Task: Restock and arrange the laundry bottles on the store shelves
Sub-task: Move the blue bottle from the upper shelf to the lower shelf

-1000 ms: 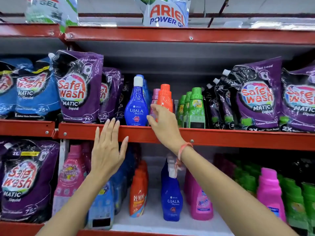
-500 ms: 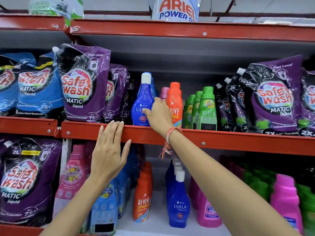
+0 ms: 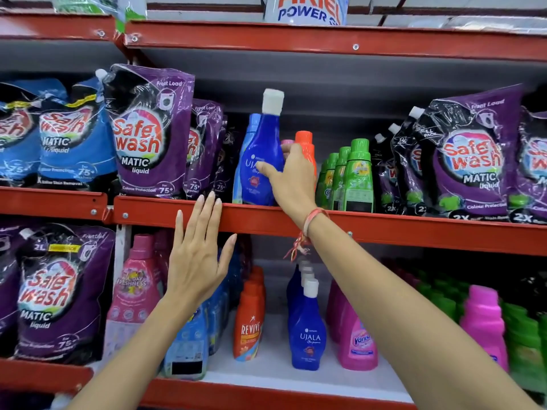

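A dark blue Ujala bottle (image 3: 262,152) with a white cap stands tilted at the front of the middle shelf (image 3: 384,229). My right hand (image 3: 291,179) grips its right side, thumb across the label. A lighter blue bottle (image 3: 247,143) stands just behind it on the left, and an orange bottle (image 3: 306,143) stands behind my fingers. My left hand (image 3: 198,255) is flat and open, fingertips against the red shelf edge, holding nothing. On the lower shelf (image 3: 266,392) stands a row of the same blue Ujala bottles (image 3: 306,335).
Purple Safe Wash pouches (image 3: 151,134) crowd the left of the middle shelf; green bottles (image 3: 353,176) and more purple pouches (image 3: 470,161) fill the right. Below stand an orange Revive bottle (image 3: 248,327), pink bottles (image 3: 358,341) and blue bottles (image 3: 189,344). An Ariel pack (image 3: 305,10) sits on top.
My right hand has moved left from the orange bottle onto the blue Ujala bottle, gripped it and raised it slightly at a tilt. My left hand stays at the shelf edge.
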`<move>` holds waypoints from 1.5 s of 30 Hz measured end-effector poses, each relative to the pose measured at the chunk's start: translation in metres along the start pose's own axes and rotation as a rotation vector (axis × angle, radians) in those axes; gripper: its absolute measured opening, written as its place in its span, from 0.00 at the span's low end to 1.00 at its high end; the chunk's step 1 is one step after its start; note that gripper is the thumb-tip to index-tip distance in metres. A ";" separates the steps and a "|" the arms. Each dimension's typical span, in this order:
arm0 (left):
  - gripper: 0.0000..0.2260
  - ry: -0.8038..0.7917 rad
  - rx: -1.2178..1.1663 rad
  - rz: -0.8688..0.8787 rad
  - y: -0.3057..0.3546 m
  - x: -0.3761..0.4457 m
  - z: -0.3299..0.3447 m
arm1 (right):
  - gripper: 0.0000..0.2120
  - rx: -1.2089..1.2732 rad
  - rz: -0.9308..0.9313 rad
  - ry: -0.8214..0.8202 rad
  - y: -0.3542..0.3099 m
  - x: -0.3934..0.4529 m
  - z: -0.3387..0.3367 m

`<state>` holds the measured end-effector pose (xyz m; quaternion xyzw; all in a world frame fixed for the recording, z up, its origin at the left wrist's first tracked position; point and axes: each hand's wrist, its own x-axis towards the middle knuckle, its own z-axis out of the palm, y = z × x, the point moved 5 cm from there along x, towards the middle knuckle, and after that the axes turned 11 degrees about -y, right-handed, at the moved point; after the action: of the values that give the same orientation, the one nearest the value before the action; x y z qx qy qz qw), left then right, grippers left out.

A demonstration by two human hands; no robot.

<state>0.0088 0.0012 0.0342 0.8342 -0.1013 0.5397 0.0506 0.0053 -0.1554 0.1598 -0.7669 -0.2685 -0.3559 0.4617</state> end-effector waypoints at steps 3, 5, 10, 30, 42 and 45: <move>0.27 0.004 -0.020 0.017 0.008 -0.005 -0.003 | 0.22 0.059 -0.046 0.064 -0.007 -0.011 -0.016; 0.27 0.002 -0.033 0.029 0.014 -0.011 -0.004 | 0.21 0.088 -0.058 0.078 -0.007 -0.022 -0.025; 0.26 -0.035 -0.064 0.038 0.028 -0.033 -0.002 | 0.22 0.152 -0.020 0.059 0.003 -0.059 -0.042; 0.22 -0.442 -0.211 -0.060 0.050 -0.159 0.069 | 0.22 0.070 0.260 -0.034 0.141 -0.195 -0.027; 0.26 -0.631 -0.168 -0.141 0.044 -0.192 0.110 | 0.23 -0.115 0.433 -0.053 0.236 -0.223 0.002; 0.30 -0.650 -0.128 -0.146 0.041 -0.196 0.115 | 0.22 -0.132 0.451 -0.050 0.245 -0.226 0.005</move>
<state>0.0241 -0.0390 -0.1925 0.9628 -0.0858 0.2331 0.1067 0.0522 -0.2751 -0.1484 -0.8445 -0.0783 -0.2414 0.4717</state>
